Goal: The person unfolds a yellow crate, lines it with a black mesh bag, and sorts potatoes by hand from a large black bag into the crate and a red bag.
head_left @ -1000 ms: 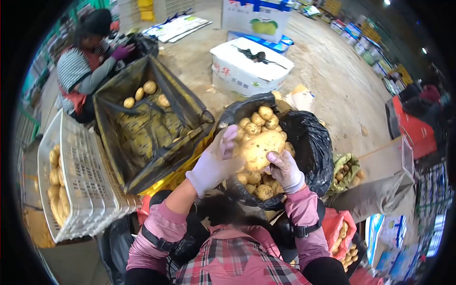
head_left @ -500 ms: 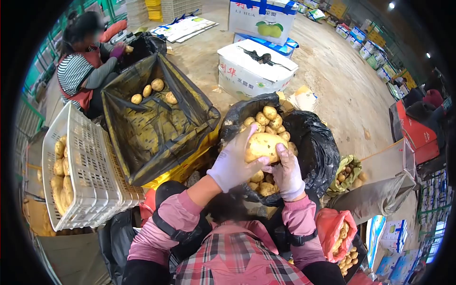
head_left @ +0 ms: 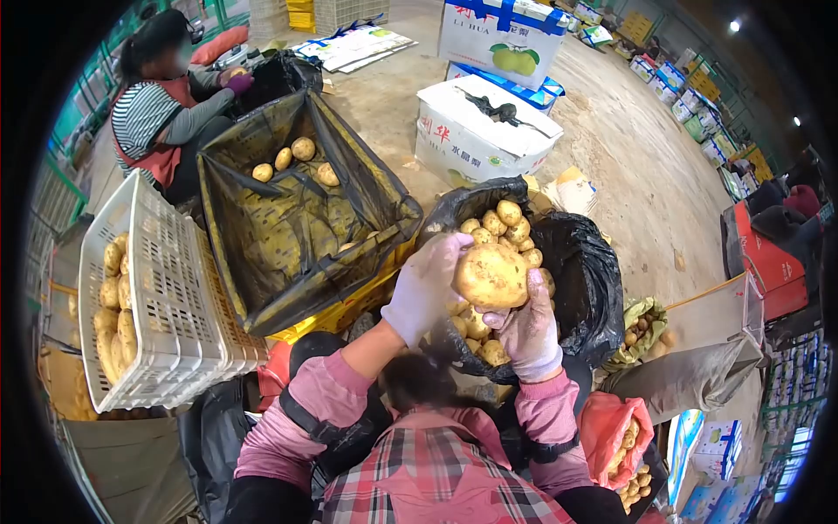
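Observation:
A large, pale yellow potato (head_left: 491, 276) with dark specks is held up between both gloved hands. My left hand (head_left: 425, 286) has its fingers curled round the potato's left side. My right hand (head_left: 529, 336) grips it from the right and below, thumb on its near face. Beneath them stands a box lined with a black plastic bag (head_left: 576, 284), holding a heap of smaller potatoes (head_left: 508, 229). The hands hide part of that heap.
To the left, a black-lined yellow crate (head_left: 301, 236) holds several potatoes. A white plastic crate (head_left: 161, 288) with potatoes stands beyond it. White cartons (head_left: 480, 131) stand ahead, a red bag (head_left: 611, 428) of potatoes at lower right. Another person (head_left: 157, 100) sits at upper left.
The potato has been turned, so a broader face shows, and my fingers have shifted round it. Another potato now shows at the right inside edge of the lined crate. The view has swung slightly left.

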Motion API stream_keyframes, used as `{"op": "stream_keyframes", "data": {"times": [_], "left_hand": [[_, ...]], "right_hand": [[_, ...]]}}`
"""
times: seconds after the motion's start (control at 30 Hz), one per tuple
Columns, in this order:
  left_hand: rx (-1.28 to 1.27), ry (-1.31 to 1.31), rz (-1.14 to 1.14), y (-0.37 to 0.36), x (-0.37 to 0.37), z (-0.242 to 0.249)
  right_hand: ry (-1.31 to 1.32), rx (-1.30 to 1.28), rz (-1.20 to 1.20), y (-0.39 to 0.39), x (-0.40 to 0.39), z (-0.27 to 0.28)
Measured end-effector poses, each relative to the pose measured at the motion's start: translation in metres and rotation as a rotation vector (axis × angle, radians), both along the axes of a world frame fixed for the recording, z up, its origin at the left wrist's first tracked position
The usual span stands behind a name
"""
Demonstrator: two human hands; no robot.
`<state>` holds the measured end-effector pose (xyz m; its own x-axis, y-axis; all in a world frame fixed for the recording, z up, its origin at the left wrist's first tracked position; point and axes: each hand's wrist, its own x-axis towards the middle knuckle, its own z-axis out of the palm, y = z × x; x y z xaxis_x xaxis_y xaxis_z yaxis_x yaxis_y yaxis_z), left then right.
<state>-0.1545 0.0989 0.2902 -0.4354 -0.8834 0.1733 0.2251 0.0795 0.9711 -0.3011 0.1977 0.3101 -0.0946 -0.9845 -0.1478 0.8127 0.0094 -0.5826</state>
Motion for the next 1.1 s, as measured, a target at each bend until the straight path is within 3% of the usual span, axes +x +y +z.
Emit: {"op": "stream_keyframes", "data": {"times": [0.07,0.17,0.23,0.33,0.4,0.6,0.7,0.83,1.03,1.1], "left_hand": [[0.172,-0.165,-0.206,-0.016,0.001,-0.036],[0.498,-0.010,-0.475,-0.021,0.018,-0.018],[0.399,0.041,-0.463,-0.021,0.024,-0.003],[-0.147,-0.120,-0.239,-0.020,0.021,-0.001],[-0.281,-0.140,-0.189,-0.020,0.020,-0.004],[-0.207,-0.086,-0.258,-0.017,0.018,0.001],[0.010,-0.160,-0.298,-0.006,0.018,0.027],[-0.779,-0.543,-0.084,-0.025,0.019,-0.005],[-0.254,-0.323,-0.216,-0.018,0.017,-0.011],[-0.041,-0.262,-0.194,-0.012,0.015,-0.009]], "right_hand": [[0.268,-0.001,-0.130,0.001,0.002,-0.002],[0.699,-0.173,-0.273,0.000,0.002,-0.007],[0.885,-0.254,-0.283,-0.002,0.002,-0.008],[1.099,-0.186,-0.243,-0.004,0.003,0.006],[0.985,-0.167,-0.260,-0.006,0.008,0.006],[0.726,-0.157,-0.291,-0.002,0.006,0.008],[0.781,-0.186,-0.322,-0.001,0.003,0.000],[0.772,-0.197,-0.316,0.002,0.000,-0.015],[0.962,-0.383,-0.366,-0.001,0.005,-0.015],[0.911,-0.342,-0.353,0.003,0.011,-0.011]]}}
